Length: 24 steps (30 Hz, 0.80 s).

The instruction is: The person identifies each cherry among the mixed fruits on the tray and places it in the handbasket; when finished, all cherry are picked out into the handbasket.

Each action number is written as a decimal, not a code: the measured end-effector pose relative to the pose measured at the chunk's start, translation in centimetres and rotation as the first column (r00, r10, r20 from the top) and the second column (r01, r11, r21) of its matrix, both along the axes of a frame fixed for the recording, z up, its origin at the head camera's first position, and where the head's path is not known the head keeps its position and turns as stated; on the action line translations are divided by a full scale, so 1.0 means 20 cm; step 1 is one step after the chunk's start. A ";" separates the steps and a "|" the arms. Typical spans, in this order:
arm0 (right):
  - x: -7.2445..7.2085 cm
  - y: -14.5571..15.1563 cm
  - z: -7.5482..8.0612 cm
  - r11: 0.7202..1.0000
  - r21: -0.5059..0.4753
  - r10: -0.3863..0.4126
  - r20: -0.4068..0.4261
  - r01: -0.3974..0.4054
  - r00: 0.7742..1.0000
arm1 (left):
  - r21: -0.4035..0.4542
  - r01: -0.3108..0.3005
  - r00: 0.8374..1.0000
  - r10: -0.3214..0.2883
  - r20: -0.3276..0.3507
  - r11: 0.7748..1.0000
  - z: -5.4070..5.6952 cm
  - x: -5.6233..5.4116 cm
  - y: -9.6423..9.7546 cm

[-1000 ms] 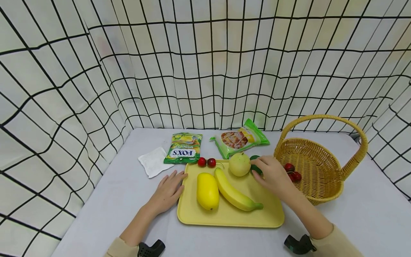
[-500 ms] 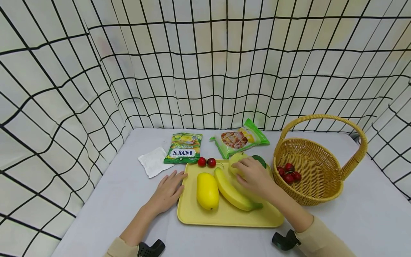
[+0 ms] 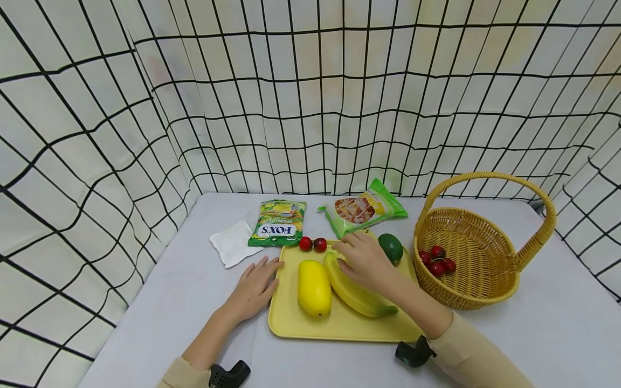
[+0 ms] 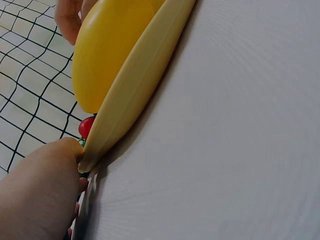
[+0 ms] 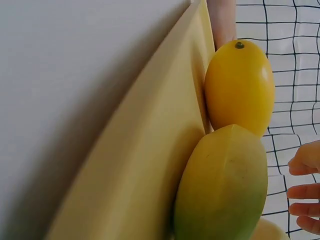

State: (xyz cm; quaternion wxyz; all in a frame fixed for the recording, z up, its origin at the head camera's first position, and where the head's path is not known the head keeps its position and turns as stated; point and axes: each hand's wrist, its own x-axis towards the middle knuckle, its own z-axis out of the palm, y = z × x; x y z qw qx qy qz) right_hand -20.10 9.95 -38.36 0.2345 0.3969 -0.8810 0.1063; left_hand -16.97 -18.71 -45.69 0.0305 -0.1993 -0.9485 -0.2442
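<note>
My left hand (image 3: 254, 288) lies palm down at the left edge of the yellow tray (image 3: 339, 330), fingertips on its rim. My right hand (image 3: 366, 262) hovers above the tray over the upper end of a banana (image 3: 356, 293). In the right wrist view its fingers (image 5: 305, 192) are loosely spread with nothing between them. A yellow oval fruit (image 3: 314, 288) lies left of the banana. The right hand mostly hides a pale green round fruit (image 5: 270, 231). To its right sits a dark green oval fruit (image 3: 390, 249). Two red cherries (image 3: 319, 245) lie at the tray's far edge.
A wicker basket (image 3: 485, 293) with a tall handle stands right of the tray, several cherries (image 3: 436, 261) inside. Behind the tray lie a Fox's candy bag (image 3: 277, 222) and a green snack bag (image 3: 361, 209). A white packet (image 3: 234, 244) is at left. Black netting surrounds the table.
My right hand has left the dark green fruit, now in plain view, and moved left across the pale green fruit to the banana's upper end. The left hand stays in place.
</note>
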 end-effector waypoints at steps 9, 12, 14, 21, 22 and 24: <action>-0.05 -0.08 0.01 0.996 0.086 -0.044 0.078 0.037 0.996 | 0.001 -0.003 1.000 0.003 0.007 1.000 0.00 0.00 0.00; -0.07 -0.10 0.00 0.995 0.093 -0.052 0.104 0.043 0.993 | 0.003 -0.003 1.000 0.003 0.007 1.000 0.00 0.00 0.00; -0.08 -0.11 -0.01 0.994 0.097 -0.053 0.118 0.041 0.992 | 0.005 -0.002 1.000 0.002 0.007 1.000 0.00 0.00 0.00; -0.14 -0.15 -0.02 0.990 0.123 -0.089 0.182 0.067 0.979 | 0.005 -0.002 1.000 0.002 0.008 1.000 0.00 0.00 0.00; -0.14 -0.16 -0.02 0.990 0.125 -0.093 0.184 0.071 0.979 | 0.004 -0.003 1.000 0.003 0.009 1.000 0.00 0.00 0.00; -0.16 -0.17 -0.03 0.989 0.130 -0.095 0.184 0.072 0.978 | 0.004 -0.002 1.000 0.002 0.008 1.000 0.00 0.00 0.00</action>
